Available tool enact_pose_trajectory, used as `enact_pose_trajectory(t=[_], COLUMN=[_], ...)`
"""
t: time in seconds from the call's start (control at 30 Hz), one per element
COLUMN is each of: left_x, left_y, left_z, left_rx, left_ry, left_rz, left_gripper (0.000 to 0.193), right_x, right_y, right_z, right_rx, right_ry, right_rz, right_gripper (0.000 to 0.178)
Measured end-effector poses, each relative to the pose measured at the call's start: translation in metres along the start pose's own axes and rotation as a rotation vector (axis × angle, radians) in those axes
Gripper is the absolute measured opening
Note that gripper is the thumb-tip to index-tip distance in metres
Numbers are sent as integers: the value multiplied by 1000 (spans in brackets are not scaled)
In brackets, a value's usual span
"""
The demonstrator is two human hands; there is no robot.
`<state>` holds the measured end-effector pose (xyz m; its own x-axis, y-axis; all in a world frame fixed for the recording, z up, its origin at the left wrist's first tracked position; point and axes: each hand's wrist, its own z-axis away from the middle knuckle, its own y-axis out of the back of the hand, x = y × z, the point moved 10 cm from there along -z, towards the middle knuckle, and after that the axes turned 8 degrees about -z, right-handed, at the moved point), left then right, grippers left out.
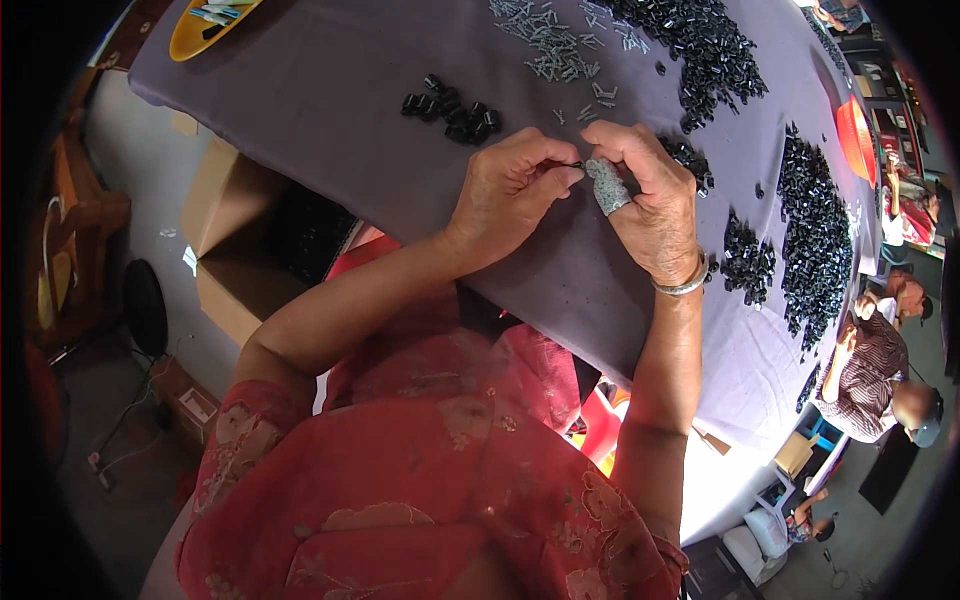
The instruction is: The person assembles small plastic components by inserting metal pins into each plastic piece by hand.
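Over the near edge of the cloth-covered table, my left hand (pixel 508 188) is closed in a pinch. Between its thumb and index finger sits a small black piece (pixel 574 165), mostly hidden by the fingertips. Facing it is my right hand (pixel 652 195), fingers bent, with a gap between thumb and index finger. A speckled grey wrap (pixel 607 187) covers the right thumb, whose tip is right beside the black piece; I cannot tell if they touch. Just beyond my left hand lies a small cluster of black pieces (pixel 452 108). Small grey metal pins (pixel 550 45) are scattered farther off.
Large heaps of black pieces (pixel 815 235) cover the table's right side, beside a red basin (pixel 855 140). A yellow bowl (pixel 205 28) stands far left. Below the table edge is an open cardboard box (pixel 222 200) with black contents. Other people (pixel 868 370) sit at the right.
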<state>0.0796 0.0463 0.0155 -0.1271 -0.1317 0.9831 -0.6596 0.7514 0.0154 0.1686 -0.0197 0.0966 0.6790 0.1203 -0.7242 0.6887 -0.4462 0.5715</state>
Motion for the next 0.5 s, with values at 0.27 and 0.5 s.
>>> enact_pose_trajectory(t=[0.27, 0.5], left_x=[-2, -3], left_y=[2, 3], left_z=[0, 0], left_rx=[9, 22], left_ry=[33, 16], left_rz=[32, 100], left_gripper=[14, 11], right_x=[1, -6], right_y=[-2, -4], right_z=[0, -1], right_rx=[25, 1], right_ry=[-16, 20], right_rz=[1, 3], right_gripper=[40, 40])
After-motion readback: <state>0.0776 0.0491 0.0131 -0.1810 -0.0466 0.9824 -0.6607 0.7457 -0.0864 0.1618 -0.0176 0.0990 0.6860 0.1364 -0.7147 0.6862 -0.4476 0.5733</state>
